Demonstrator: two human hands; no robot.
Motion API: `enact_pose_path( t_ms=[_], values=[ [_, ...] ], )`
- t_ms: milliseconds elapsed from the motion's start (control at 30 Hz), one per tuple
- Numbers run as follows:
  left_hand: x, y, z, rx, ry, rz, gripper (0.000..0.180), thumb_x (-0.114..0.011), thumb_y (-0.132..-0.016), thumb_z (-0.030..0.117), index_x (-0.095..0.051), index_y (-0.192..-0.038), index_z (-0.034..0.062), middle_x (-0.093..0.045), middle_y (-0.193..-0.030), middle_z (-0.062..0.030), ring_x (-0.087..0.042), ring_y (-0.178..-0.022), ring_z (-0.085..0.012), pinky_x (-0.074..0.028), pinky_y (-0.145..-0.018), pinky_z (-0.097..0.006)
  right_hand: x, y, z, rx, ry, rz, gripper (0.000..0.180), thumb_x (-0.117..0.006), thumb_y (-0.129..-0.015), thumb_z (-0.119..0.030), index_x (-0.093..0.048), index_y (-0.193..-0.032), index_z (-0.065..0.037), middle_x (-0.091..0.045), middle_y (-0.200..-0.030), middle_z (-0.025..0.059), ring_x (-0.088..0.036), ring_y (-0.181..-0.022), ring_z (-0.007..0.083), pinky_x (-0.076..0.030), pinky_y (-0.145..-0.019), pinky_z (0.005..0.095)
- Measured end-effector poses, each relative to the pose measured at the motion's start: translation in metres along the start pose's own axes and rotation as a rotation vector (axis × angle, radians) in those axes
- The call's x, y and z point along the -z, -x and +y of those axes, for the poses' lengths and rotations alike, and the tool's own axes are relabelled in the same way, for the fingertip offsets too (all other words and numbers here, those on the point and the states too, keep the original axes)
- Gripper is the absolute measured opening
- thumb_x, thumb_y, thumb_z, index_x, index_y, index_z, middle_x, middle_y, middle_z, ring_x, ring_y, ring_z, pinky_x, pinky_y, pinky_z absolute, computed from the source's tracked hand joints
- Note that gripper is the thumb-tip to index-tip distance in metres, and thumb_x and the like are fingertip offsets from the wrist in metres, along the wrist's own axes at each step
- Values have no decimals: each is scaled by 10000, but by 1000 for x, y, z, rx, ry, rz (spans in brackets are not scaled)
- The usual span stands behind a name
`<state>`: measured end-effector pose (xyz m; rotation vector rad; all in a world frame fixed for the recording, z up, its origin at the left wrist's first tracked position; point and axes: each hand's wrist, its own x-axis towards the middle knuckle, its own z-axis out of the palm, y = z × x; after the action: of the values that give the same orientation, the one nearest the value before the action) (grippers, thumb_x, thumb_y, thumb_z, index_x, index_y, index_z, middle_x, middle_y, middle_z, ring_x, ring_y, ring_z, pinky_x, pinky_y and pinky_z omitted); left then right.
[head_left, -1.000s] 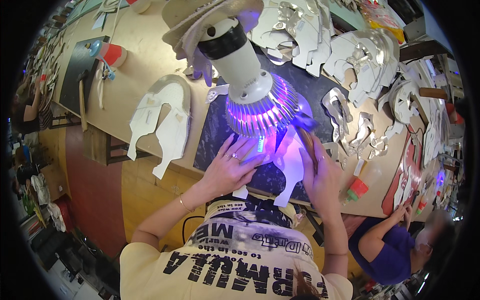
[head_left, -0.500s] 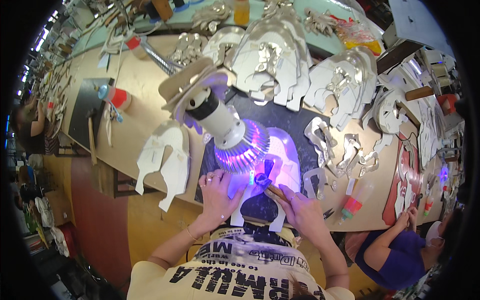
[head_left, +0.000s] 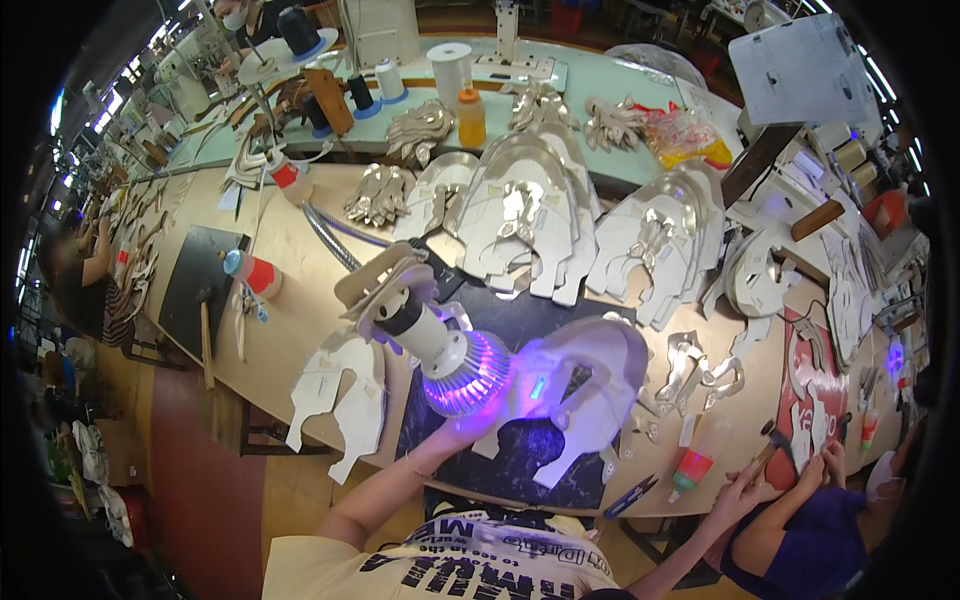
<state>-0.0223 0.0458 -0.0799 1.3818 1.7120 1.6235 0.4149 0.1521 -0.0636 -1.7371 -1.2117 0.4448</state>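
A white cut shoe-upper piece point(head_left: 590, 385) lies on a dark mat point(head_left: 520, 330), lit violet by a gooseneck lamp point(head_left: 445, 355) hanging just above it. My left hand point(head_left: 455, 432) sits under the lamp head and holds the piece by its lower left edge; the lamp hides part of the fingers. My right hand point(head_left: 745, 490) is stretched far right at the table's front edge. It is closed on the handle of a small hammer point(head_left: 765, 440), next to a red and green bottle point(head_left: 692, 470).
Stacks of white cut pieces point(head_left: 530, 220) fan across the table behind the mat, and more lie at the left point(head_left: 340, 395). A co-worker in purple point(head_left: 800, 545) sits at the lower right, hands near the hammer. Small scissors point(head_left: 630, 495) lie at the front edge. Thread cones and bottles stand at the back.
My right hand has left the lit piece and reached far right to the hammer. My left hand stays at the piece under the lamp. The view has pulled back.
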Motion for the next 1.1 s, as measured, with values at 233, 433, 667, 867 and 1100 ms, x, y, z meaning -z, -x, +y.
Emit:
enact_pose_path(
  t_ms=[233,433,667,867,1100],
  values=[
    [20,-130,-43,238,556,246,313,-561,-1009,132,-487,-1281,-3,-695,-853,-50,-602,-634,-50,-474,-553,-195,-2,9,70,-164,-105,12,312,-567,-1021,-313,-604,-997,-4,-469,-613,-6,-364,-388,57,-271,-363,241],
    [34,-199,-57,-39,-473,478,592,-643,-917,203,-420,-1426,0,-229,-1531,-314,-293,-1405,-451,-291,-1139,-484,-11,4,60,-99,5,28,334,-620,-989,-296,-614,-1060,30,-493,-623,2,-449,-473,61,-343,-416,243],
    [9,-75,-13,-96,-795,-114,538,-688,-895,197,-499,-1388,95,-266,-1549,-266,-248,-1448,-458,-232,-1167,-549,-10,4,42,94,454,61,431,-702,-913,-333,-652,-1059,70,-570,-896,146,-587,-806,262,-475,-707,385],
    [3,34,30,39,-554,-243,578,-749,-855,226,-520,-1373,112,-292,-1542,-249,-284,-1421,-482,-242,-1151,-584,7,-4,19,34,694,-57,464,-672,-920,-377,-662,-1099,51,-555,-1054,182,-584,-950,332,-466,-811,406],
    [-11,77,40,129,-691,-334,615,-693,-885,326,-465,-1418,123,-276,-1557,-219,-254,-1445,-423,-145,-1174,-589,9,-24,-8,315,562,166,380,-608,-969,-301,-671,-1112,45,-579,-1049,188,-591,-943,332,-464,-834,401]
  ],
)
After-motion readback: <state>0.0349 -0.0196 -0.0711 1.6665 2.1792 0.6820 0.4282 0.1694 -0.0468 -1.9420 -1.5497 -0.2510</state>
